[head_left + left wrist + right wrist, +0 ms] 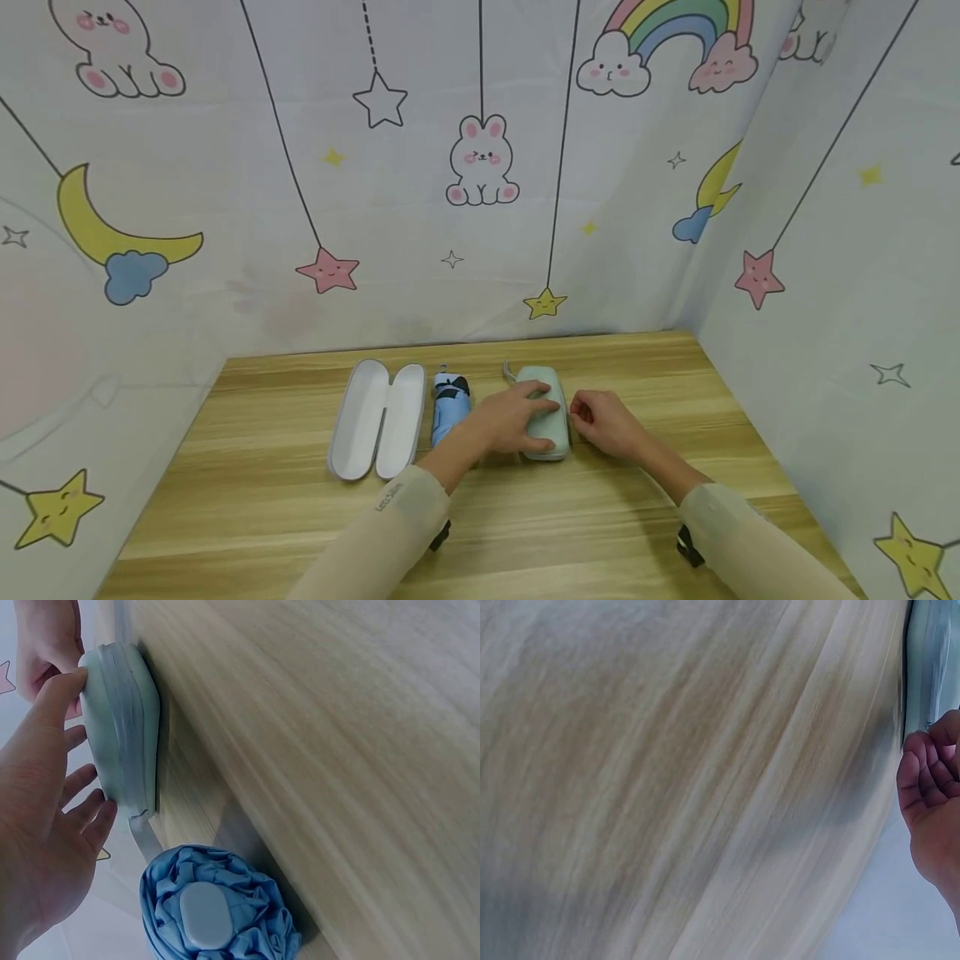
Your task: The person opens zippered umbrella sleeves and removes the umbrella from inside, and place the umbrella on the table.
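A pale green zippered case (538, 382) lies on the table, with a wrist strap (508, 371) at its far end. My left hand (517, 421) rests across its top, fingers spread and thumb toward the near end. In the left wrist view, the zipper band (126, 712) runs round the side of the case (97, 731). At the right side of the case, my right hand (606, 423) has its fingers curled and pinches at the zipper. Its fingertips (922, 742) meet the case's edge in the right wrist view; the pinched zipper pull is mostly hidden.
Left of my left hand lies a folded blue umbrella (450, 410), its pale end cap (206, 915) facing the left wrist camera. Farther left, an open white glasses case (360, 425) lies on the wood-grain table (255, 450). A printed cloth (405, 217) hangs behind and around the table.
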Demonstrator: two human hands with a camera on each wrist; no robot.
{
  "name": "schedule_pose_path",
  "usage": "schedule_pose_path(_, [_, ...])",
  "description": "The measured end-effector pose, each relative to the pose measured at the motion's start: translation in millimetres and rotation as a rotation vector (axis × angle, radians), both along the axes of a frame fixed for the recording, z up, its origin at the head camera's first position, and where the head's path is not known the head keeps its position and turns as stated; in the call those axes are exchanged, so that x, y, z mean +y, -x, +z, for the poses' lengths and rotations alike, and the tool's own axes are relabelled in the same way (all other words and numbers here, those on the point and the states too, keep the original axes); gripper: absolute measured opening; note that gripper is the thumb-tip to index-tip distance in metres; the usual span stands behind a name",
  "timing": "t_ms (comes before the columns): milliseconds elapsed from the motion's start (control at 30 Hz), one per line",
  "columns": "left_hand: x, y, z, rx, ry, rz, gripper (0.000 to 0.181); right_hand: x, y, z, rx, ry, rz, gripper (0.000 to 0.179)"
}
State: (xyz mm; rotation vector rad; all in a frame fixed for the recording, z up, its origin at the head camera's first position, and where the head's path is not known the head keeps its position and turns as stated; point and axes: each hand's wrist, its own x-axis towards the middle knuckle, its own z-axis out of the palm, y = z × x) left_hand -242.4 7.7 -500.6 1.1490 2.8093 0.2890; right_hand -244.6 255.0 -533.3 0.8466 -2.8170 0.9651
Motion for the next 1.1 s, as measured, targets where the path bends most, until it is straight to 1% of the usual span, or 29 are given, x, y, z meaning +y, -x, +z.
schedule_pose_path(333, [-2.0, 2.9, 3.4, -0.043, -0.029, 0.007, 0.066, -0.5, -1.4, -0.6, -0.001, -0.011, 0.006, 0.01])
schedule_pose_path(467, [-3.0, 3.7, 5.1, -0.061, -0.036, 0.02, 0.066, -1.4, -1.7, -1.3, 0.01, -0.016, 0.017, 0.01])
schedule_pose_path(600, [-3.5, 4.8, 4.1, -0.068, -0.044, 0.028, 0.066, -2.2, -3.3, -1.3, 0.013, -0.011, 0.025, 0.011])
schedule_pose_path(900, [-2.6, 7.1, -1.3, -0.07, -0.052, 0.022, 0.067, -0.9, -8.3, -1.5, 0.003, -0.009, 0.048, 0.013])
schedule_pose_path(1100, [-2.5, 7.7, -2.2, -0.071, -0.05, 0.021, 0.067, -0.9, -11.0, -1.6, 0.021, -0.006, 0.052, 0.014])
